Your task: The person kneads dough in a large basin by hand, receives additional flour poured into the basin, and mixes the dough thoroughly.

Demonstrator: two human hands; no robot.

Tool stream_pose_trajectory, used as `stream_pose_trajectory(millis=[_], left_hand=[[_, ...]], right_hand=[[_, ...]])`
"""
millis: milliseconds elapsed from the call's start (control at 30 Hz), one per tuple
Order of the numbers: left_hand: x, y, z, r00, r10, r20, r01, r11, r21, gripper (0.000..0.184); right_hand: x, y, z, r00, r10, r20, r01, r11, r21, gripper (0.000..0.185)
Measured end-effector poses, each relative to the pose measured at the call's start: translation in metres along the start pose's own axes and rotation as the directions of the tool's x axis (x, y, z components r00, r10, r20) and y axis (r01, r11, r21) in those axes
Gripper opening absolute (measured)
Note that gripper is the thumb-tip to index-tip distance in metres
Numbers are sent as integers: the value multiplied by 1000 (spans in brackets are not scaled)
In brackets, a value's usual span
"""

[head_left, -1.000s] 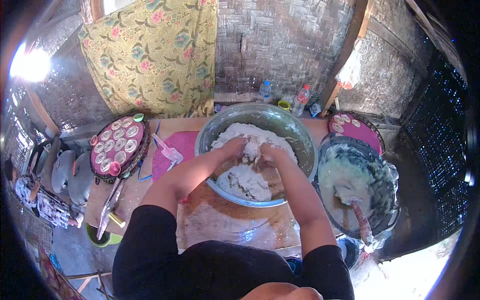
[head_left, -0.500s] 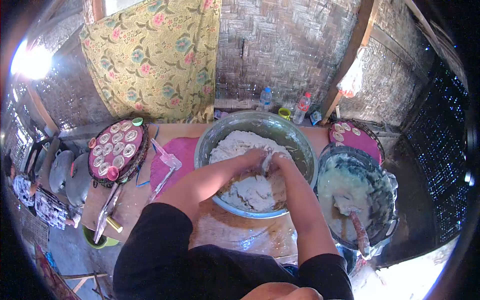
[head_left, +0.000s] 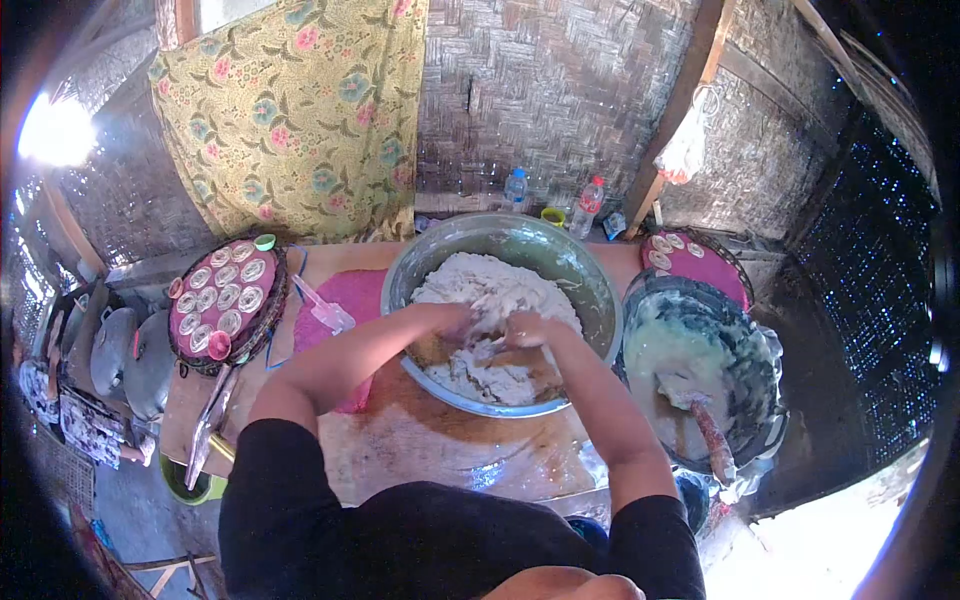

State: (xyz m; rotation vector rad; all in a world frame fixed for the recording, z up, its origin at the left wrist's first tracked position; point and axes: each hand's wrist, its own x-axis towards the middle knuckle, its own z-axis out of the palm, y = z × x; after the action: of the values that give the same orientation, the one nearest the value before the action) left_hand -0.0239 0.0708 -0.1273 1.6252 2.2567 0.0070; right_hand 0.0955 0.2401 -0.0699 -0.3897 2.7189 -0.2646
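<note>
A large round basin (head_left: 598,275) stands on the table and holds pale, crumbly flour dough (head_left: 500,290). Both my hands are down inside it, side by side near the middle. My left hand (head_left: 455,322) is blurred against the dough, and its fingers do not show clearly. Fingers curled, my right hand (head_left: 527,330) presses into the dough and grips some of it; its fingertips are hidden. Loose lumps lie on the near side of the basin below my hands.
Right of the basin, a dark tub (head_left: 770,370) holds pale batter and a thick stick (head_left: 712,440). Round pink trays (head_left: 208,277) with coiled pieces stand left and back right. A pink spatula (head_left: 330,312), bottles (head_left: 588,207) and a yellow cup (head_left: 552,215) sit nearby. Another person (head_left: 95,425) is far left.
My hands were close together, lifting dough at the basin's middle; now they are further apart and lower in the dough. My left hand has moved left. The camera view has shifted slightly.
</note>
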Motion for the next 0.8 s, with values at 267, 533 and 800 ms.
stream_pose_trajectory(millis=[267,533,800], left_hand=[[-42,20,1,993,-60,-98,68,994,82,52],[-14,31,-42,940,-253,-229,269,962,41,34],[13,-9,6,845,182,-503,-97,977,190,43]], right_hand=[[17,-43,9,972,234,-4,-234,970,-64,53],[49,-5,13,909,292,-299,-341,931,-128,39],[10,9,22,920,375,-117,-366,926,89,30]])
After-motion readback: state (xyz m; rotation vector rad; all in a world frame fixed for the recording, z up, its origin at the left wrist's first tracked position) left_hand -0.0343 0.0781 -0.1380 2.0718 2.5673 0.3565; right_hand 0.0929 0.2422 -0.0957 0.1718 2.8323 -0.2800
